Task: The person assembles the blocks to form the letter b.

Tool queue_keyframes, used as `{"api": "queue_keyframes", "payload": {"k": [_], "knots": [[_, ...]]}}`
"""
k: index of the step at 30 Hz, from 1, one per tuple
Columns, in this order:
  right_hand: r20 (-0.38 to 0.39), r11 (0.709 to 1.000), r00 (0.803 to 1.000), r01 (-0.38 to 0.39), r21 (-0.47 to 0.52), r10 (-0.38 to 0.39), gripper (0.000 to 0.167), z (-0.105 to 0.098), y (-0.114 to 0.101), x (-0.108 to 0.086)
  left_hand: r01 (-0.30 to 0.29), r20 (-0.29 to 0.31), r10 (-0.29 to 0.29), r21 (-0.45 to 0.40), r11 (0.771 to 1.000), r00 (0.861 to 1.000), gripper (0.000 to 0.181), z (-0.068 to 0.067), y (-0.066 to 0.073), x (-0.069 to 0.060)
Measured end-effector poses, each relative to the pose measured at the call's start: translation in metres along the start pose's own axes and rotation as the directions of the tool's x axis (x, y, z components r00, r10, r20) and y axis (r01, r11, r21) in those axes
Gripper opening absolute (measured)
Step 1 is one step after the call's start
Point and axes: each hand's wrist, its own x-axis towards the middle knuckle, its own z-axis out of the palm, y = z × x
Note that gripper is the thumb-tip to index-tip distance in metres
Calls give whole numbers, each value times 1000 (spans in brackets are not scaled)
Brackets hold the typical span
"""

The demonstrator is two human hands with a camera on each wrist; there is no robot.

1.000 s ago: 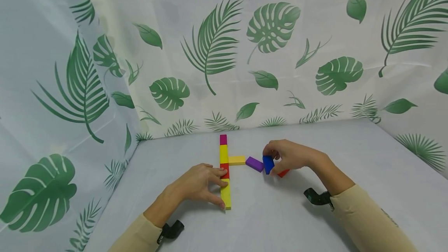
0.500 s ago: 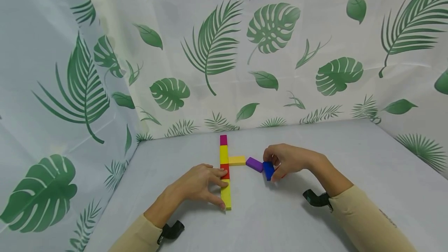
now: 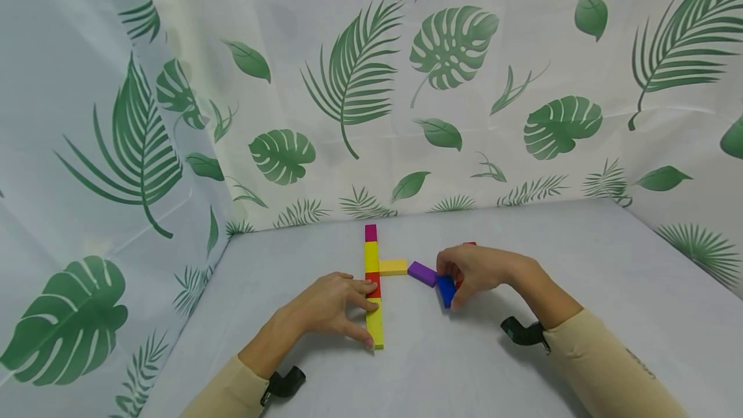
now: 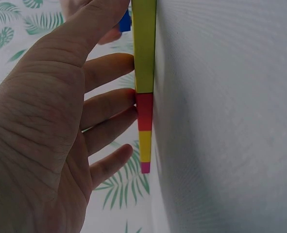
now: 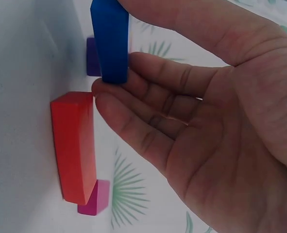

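In the head view a straight column holds a magenta block, a yellow block, a red block and a longer yellow block. The left hand rests spread fingertips along the left side of its lower part. A light orange block runs right from the column, followed by a tilted purple block. Beside that one, the right hand pinches a blue block between thumb and fingers. Close to the fingertips in the right wrist view is a red block.
A magenta block shows behind the red one in the right wrist view. The white table meets leaf-printed sheets at the back and sides. Black wrist devices hang below both forearms.
The blue block has moved toward the near edge with the right hand. The red block by that hand, first visible below it, now peeks out above it. The left hand has stayed in place.
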Motion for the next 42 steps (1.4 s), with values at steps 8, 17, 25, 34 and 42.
{"api": "queue_keyframes", "payload": {"k": [8, 17, 25, 34, 42], "knots": [[10, 1000, 1000, -20, -1, 20, 52, 2, -2, -1, -4, 2, 4, -1, 1000, 1000, 74, 1, 1, 0], [25, 999, 998, -53, -13, 53, 55, 6, -3, 1, -14, -7, 14, -2, 1000, 1000, 73, 1, 0, 0], [42, 996, 996, -73, -41, 75, 57, 11, -5, 5, -17, -7, 17, 3, 1000, 1000, 72, 1, -1, 0], [39, 995, 996, -80, -60, 83, 57, 13, -5, 8, -15, -7, 15, 7, 1000, 1000, 72, -1, 0, -1], [43, 995, 995, -84, -55, 87, 57, 11, -2, 6, -17, -7, 17, 8, 1000, 1000, 71, -1, 0, 0]]}}
